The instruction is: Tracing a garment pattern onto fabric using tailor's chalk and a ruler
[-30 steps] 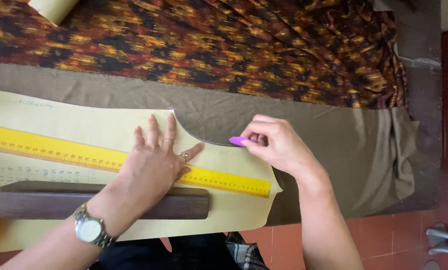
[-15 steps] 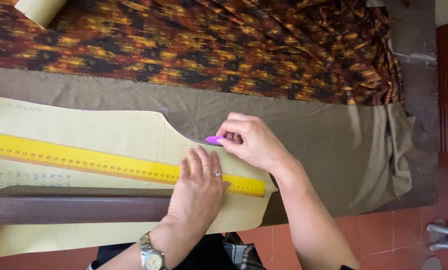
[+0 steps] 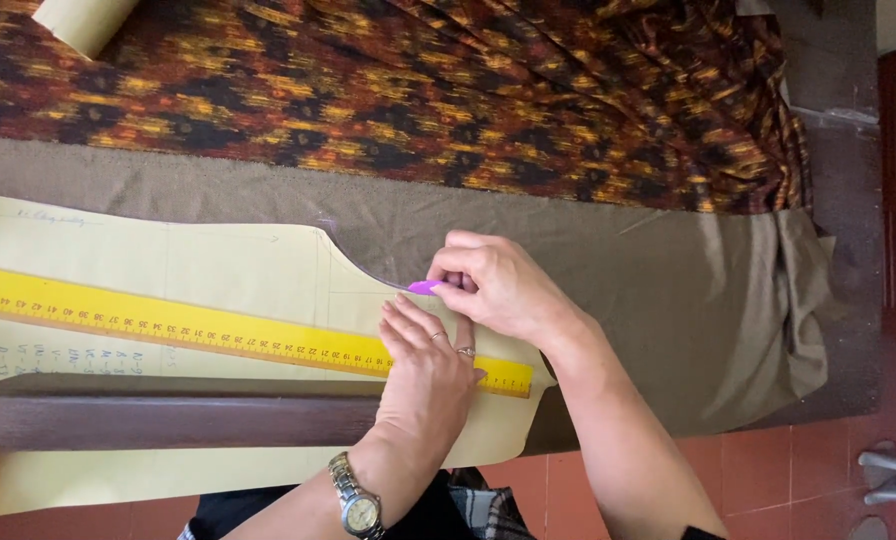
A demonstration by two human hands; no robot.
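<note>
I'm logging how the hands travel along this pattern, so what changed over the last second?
The left hand slid right along the yellow ruler and now presses near its end. The right hand, still pinching the purple chalk, followed the curved edge of the paper pattern. Ruler, pattern, wooden bar and brown fabric stayed put.

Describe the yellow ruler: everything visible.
The yellow ruler is a long, flat, straight strip, plastic by its look, with a dark printed scale along its upper edge. It lies slightly slanted across the pale yellow paper pattern, its left end running out of the picture and its right end near the pattern's right edge. The left hand presses flat on it near that right end. A dark wooden bar lies just below it, roughly parallel; contact between them is unclear.
</note>
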